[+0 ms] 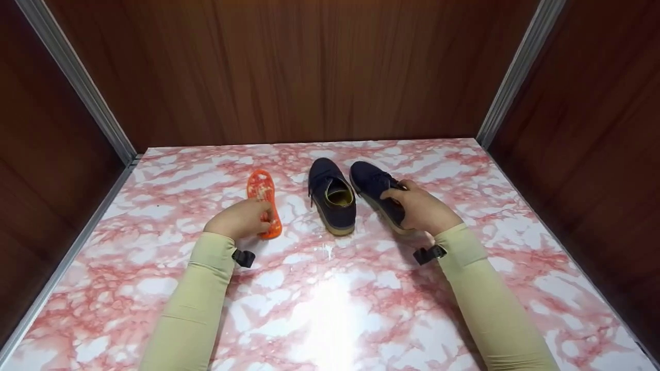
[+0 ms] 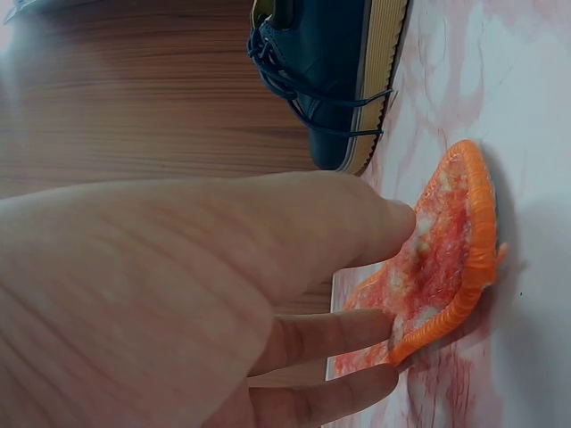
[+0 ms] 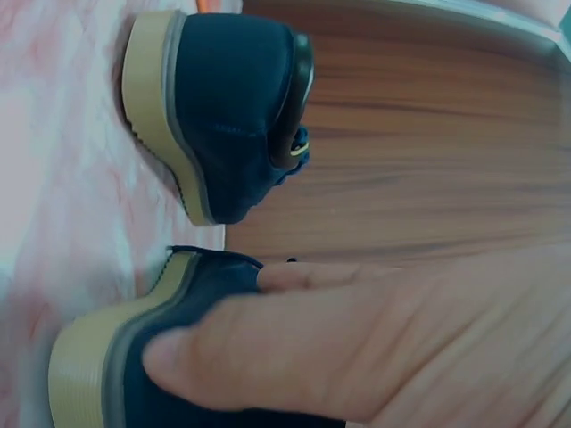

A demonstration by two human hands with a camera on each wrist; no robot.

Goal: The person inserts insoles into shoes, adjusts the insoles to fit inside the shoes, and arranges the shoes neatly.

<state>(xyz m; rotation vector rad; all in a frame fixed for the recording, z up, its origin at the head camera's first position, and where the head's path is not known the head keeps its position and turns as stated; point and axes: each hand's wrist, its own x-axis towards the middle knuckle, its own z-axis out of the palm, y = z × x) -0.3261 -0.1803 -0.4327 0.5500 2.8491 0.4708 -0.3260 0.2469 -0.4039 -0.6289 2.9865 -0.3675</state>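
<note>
An orange-rimmed insole [image 1: 277,230] with a mottled middle lies on the table at the left. My left hand [image 1: 242,219] is over its near half, thumb and fingers spread apart. In the left wrist view, the thumb and fingertips overlap the face and edge of the insole [image 2: 446,241]. At the right, my right hand [image 1: 425,208] grips a dark blue lace-up shoe [image 1: 368,178] with a tan sole. Its thumb presses on the side of the shoe [image 3: 143,383], while the other fingers reach over the top and are mostly hidden. The shoe stands angled, toe away from me.
Between the hands stands a matching dark blue shoe [image 1: 322,175], its yellowish lining showing. A red-and-white marbled table [image 1: 289,309] carries everything. Brown wood-grain panels [image 1: 309,72] close off the back and both sides, with metal posts [image 1: 521,67] at the corners.
</note>
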